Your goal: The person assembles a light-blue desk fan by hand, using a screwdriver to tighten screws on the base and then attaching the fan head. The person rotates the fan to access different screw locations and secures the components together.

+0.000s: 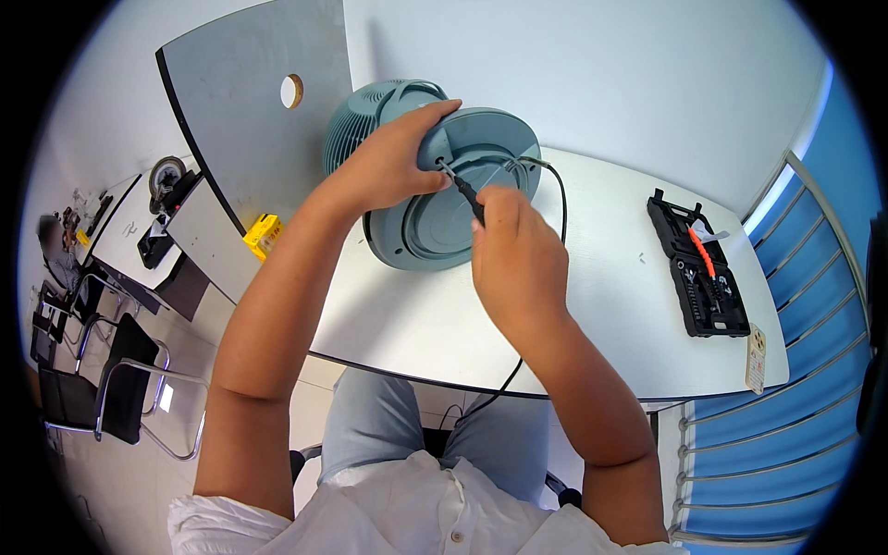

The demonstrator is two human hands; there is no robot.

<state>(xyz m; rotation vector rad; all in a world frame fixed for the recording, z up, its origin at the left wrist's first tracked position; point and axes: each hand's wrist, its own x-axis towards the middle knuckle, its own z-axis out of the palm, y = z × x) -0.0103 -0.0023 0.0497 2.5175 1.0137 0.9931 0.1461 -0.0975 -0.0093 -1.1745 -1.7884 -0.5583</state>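
A grey-green electric fan (495,128) lies on its side on the white table, its round base turned toward me. Behind the base, on the left, shows the slatted fan head (350,137). My left hand (393,165) grips the upper left of the base, with its thumb beside a screw hole. In my right hand (520,259) is a black-handled screwdriver (468,197), held at a slant. Its metal tip meets the base at that hole, close to my left thumb; the screw itself is too small to make out. A black power cord (562,199) leaves the base on the right.
An open black tool case (708,296) lies on the right of the table (601,314), with an orange-red flexible shaft (701,252) across it. A patterned card (756,359) sits by the right edge. A grey partition (240,92), yellow box (264,235) and chairs (120,379) are left; metal rails (814,287) right.
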